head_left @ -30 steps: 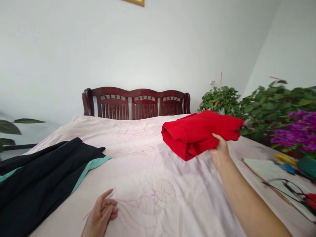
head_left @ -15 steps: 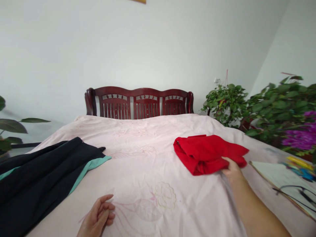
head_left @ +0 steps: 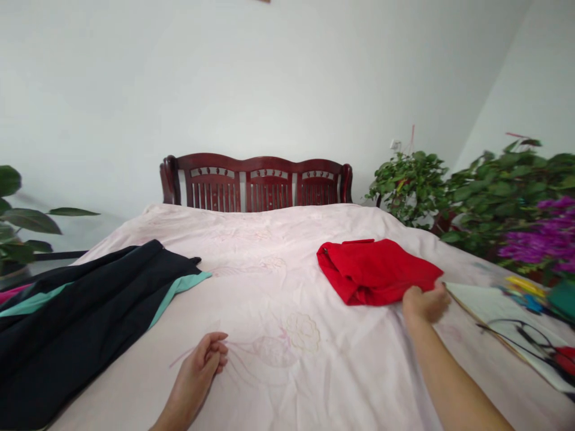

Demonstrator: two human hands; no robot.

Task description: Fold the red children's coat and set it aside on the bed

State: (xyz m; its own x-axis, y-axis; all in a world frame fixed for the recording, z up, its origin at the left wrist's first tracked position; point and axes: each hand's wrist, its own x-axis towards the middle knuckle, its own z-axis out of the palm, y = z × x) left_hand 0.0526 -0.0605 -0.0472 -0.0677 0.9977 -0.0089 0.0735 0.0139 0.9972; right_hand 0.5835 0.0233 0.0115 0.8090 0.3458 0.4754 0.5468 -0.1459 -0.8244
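A folded red garment (head_left: 377, 272) lies on the pale pink bedsheet (head_left: 269, 287), right of the middle. Beside its near right corner is my right hand (head_left: 424, 302), thumb by the cloth and fingers spread to the right, a little blurred. I see no cloth gripped in it. My left hand (head_left: 209, 356) rests over the sheet at the lower middle, fingers loosely bent and holding nothing. To its left lies a black garment with teal trim (head_left: 103, 317), spread out and running off the left edge of the view.
A dark red wooden headboard (head_left: 256, 182) stands at the far end. On the right lie an open notebook (head_left: 485, 308) and glasses (head_left: 523, 335), with small yellow and blue things (head_left: 527, 290) behind. Leafy plants (head_left: 406, 185) and purple flowers (head_left: 541, 233) line the right side; another plant (head_left: 31, 221) is left.
The red garment's right corner, held by my right hand before, now lies flatter, and that hand has come off the cloth. My left hand appears farther forward and right; the view has shifted slightly.
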